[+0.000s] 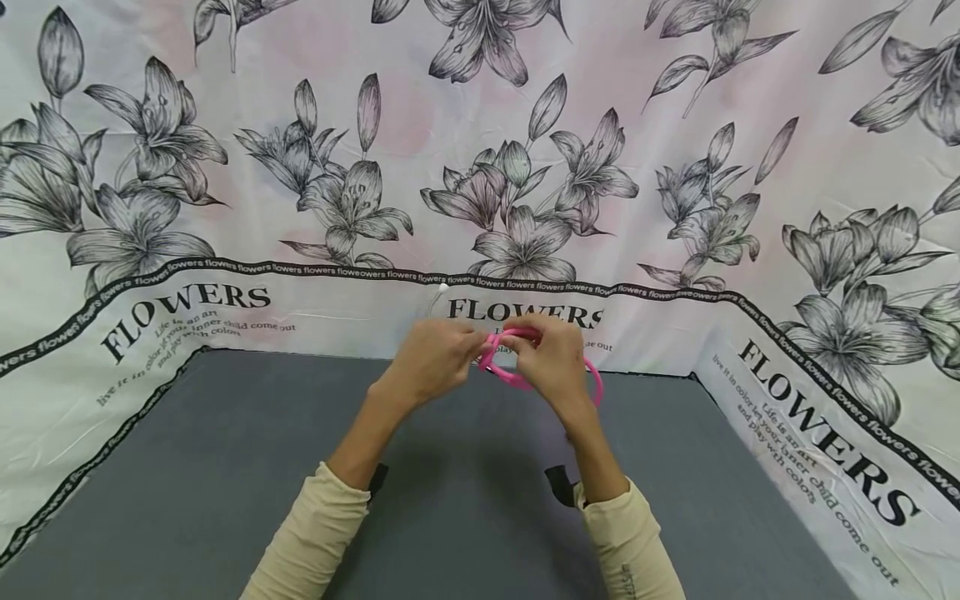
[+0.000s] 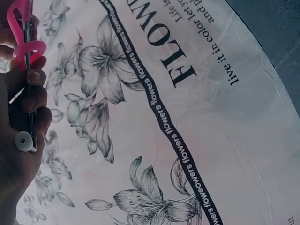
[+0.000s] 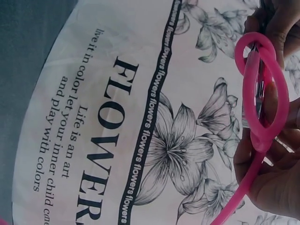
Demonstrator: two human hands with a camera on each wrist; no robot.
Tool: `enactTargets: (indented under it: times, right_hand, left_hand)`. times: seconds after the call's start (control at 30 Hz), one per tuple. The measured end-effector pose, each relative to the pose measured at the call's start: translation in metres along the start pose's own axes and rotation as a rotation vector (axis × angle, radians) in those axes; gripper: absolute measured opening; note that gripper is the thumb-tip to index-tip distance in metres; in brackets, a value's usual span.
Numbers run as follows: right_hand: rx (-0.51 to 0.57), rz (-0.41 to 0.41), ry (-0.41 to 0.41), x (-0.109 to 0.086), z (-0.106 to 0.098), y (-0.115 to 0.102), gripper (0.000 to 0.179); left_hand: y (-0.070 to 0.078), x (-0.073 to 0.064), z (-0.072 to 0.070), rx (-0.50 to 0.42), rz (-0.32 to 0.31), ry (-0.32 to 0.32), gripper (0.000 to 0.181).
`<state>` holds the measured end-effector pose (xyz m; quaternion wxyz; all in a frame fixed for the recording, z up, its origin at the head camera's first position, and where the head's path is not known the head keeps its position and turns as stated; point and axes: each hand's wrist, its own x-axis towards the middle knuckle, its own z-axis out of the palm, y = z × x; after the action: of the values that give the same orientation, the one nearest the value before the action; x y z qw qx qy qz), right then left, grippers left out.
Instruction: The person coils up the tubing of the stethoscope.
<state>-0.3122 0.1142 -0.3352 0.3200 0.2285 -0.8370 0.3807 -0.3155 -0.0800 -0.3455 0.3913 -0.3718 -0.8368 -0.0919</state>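
Head view: at the centre of the frame, your left hand (image 1: 433, 357) grips a thin rod (image 2: 27, 34) with a pink tube (image 1: 512, 378) looped around it. Just right, your right hand (image 1: 553, 360) pinches the pink tube, which curves out beyond.

Kinda hard to call it home, studio or workshop, but it looks like a little draped-off work nook. A lily-print sheet (image 1: 480, 167) fills the top of the frame and runs down both sides, "FLOWERS" lettered near its bottom edge, boxing in a plain grey surface (image 1: 465, 467) at bottom centre.
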Motion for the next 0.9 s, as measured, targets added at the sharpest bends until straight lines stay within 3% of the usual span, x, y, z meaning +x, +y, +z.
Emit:
enactTargets:
  times: [0.3, 0.5, 0.6, 0.77, 0.9]
  right_hand:
    - [0.082, 0.146, -0.016, 0.001, -0.01, -0.003, 0.03]
    - [0.177, 0.148, -0.08, 0.004, -0.012, 0.008, 0.018]
    - [0.198, 0.127, -0.085, 0.005, -0.014, 0.017, 0.017]
    - [0.203, 0.097, -0.02, 0.008, -0.021, 0.029, 0.015]
    - [0.286, 0.101, -0.065, 0.009, -0.025, 0.033, 0.013]
  left_hand:
    - [-0.001, 0.0, -0.003, 0.008, 0.08, 0.006, 0.028]
    - [0.0, 0.0, -0.006, 0.055, 0.121, -0.014, 0.032]
    - [0.0, 0.0, -0.009, 0.009, 0.129, -0.001, 0.029]
    - [-0.001, 0.001, -0.012, -0.096, 0.131, 0.042, 0.019]
    - [-0.002, 0.002, -0.013, -0.162, 0.117, 0.07, 0.016]
